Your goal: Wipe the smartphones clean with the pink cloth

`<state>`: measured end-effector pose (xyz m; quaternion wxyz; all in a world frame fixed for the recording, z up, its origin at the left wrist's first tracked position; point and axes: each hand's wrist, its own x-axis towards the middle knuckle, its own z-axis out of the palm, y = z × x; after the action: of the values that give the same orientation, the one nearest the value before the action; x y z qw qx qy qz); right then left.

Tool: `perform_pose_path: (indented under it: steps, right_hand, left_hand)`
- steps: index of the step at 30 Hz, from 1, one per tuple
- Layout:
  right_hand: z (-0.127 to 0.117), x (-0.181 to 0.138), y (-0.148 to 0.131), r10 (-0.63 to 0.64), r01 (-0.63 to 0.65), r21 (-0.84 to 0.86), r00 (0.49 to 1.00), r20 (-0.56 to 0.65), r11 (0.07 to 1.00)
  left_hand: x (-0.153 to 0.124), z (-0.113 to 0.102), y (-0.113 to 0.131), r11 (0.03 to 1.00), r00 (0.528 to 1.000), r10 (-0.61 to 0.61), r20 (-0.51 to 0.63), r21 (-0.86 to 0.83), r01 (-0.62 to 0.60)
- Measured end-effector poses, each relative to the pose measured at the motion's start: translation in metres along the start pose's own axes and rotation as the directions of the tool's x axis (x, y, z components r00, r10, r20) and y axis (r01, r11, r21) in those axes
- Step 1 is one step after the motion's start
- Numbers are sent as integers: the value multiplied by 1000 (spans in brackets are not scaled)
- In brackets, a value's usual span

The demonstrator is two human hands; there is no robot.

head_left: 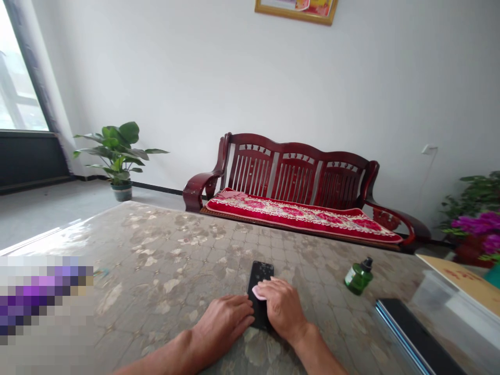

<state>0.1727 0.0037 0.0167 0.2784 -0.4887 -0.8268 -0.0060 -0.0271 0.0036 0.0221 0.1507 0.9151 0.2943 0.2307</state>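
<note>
A black smartphone (257, 316) lies flat on the patterned tablecloth (164, 271), its upper screen dotted with pale spots like droplets. Against its left edge my left hand (224, 320) rests closed, the fingertips holding that side. My right hand (285, 307) presses a small pink pad (258, 292) onto the screen, fingers together over it; part of the pad is hidden beneath them. Right of my hands stands a green bottle (357, 277) with a black pump top and a pale label, touched by neither hand.
At the right lie a dark flat stack with blue edges (417, 333) and a clear plastic box (453, 302) with a tan board on top. A blurred-out purple patch (42, 291) covers the left. Beyond the table stand a red wooden bench (297, 172) and a potted plant (122, 190).
</note>
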Motion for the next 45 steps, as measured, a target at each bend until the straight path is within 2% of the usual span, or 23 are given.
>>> perform_pose_path:
  steps: [3,8,11,16,24,28,31,35,40,45]
  right_hand:
    - [-1,0,-5,-52,51,31,999,18,998]
    - [0,3,1,105,-106,-27,994,-21,994]
    - [2,2,5,110,-111,-24,993,-33,993]
    - [4,1,4,8,-8,21,1000,-8,1000]
    - [4,2,-4,-37,40,45,997,-66,998]
    - [3,2,-6,-98,109,90,989,-113,990]
    - [2,1,-6,-163,178,123,979,-120,976]
    - [-1,0,-8,-241,256,178,965,-98,950]
    - [-2,-1,-9,-272,272,147,962,-21,951]
    - [-1,0,-7,-317,317,113,948,-19,941]
  left_hand:
    - [1,-5,-1,996,998,-55,14,-65,56]
    - [1,-8,-4,952,965,-257,-53,-187,243]
    - [4,-4,-9,908,932,-348,-105,-286,307]
    - [14,-4,-15,933,941,-338,-20,-136,332]
    - [37,-24,-28,978,975,-209,71,13,208]
    - [62,-30,-46,999,984,-27,177,45,19]
    - [83,-28,-51,992,955,110,275,36,-124]
    - [100,-23,-50,965,889,230,396,25,-261]
    - [105,-23,-49,943,844,242,479,87,-320]
    - [103,-22,-38,932,860,170,481,205,-299]
